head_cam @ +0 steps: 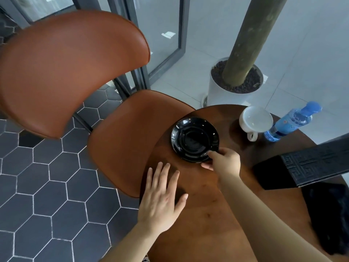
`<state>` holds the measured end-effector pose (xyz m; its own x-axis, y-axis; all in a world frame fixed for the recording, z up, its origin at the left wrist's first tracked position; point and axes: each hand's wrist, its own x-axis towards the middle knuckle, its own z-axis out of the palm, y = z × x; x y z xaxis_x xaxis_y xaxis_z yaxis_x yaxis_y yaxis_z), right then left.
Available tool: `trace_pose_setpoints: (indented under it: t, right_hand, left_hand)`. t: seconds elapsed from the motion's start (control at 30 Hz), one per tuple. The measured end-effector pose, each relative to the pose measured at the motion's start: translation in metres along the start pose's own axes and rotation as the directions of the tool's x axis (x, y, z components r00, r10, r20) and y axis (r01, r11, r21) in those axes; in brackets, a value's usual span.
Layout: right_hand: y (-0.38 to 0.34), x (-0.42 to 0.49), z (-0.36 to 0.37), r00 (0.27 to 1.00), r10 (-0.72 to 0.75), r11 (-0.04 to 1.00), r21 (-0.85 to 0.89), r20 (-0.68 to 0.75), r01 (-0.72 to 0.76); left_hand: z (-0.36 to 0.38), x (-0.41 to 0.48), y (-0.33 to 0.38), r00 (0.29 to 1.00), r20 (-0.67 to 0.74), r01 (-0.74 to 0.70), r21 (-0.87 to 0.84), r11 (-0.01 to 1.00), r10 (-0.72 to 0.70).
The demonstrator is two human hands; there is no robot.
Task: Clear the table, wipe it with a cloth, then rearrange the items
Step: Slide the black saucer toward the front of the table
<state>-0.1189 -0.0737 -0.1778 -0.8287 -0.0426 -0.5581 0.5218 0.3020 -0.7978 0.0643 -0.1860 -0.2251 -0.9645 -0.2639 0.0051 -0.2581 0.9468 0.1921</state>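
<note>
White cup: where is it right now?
In the head view the white cup stands at the table's far right edge, between the black saucer and the blue water bottle beside it.

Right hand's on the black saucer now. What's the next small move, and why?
Probably lift the saucer off the table and set it on the chair seat beside it. The right hand already pinches its near rim, the left hand lies flat and empty, and the cup and bottle remain to be cleared.

bottle (291,121) label print blurred, nothing legible
</note>
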Motion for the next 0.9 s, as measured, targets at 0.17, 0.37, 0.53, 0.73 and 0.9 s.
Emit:
trace_pose_setpoints:
  t: [0.17, 0.37, 0.53, 0.73, 0.9]
  right_hand:
    - [0.007, -0.021, 0.011, 0.999, -0.007, 1.000, -0.014, 0.040, 0.007]
    - [0.009, -0.028, 0.012, 0.995, -0.029, 0.998, -0.051, 0.092, 0.034]
    - [0.009, -0.032, -0.008, 0.989, -0.080, 0.988, -0.121, 0.127, 0.095]
    - [0.056, -0.061, -0.067, 0.732, -0.667, 0.466, -0.687, 0.142, 0.558]
    - [0.098, -0.062, -0.086, 0.808, -0.505, 0.178, -0.880, 0.303, 0.441]
  left_hand:
    - [0.004, -0.004, -0.003, 0.994, -0.104, 0.007, -0.074, 0.997, -0.015]
    - [0.005, -0.004, -0.004, 0.982, -0.183, 0.010, -0.182, 0.983, -0.044]
    - [0.005, -0.003, -0.005, 0.972, -0.230, -0.008, -0.240, 0.971, -0.049]
    - [0.002, -0.001, -0.009, 0.971, -0.225, 0.005, -0.314, 0.949, -0.080]
    - [-0.016, 0.004, -0.005, 0.969, -0.151, 0.111, -0.442, 0.890, -0.195]
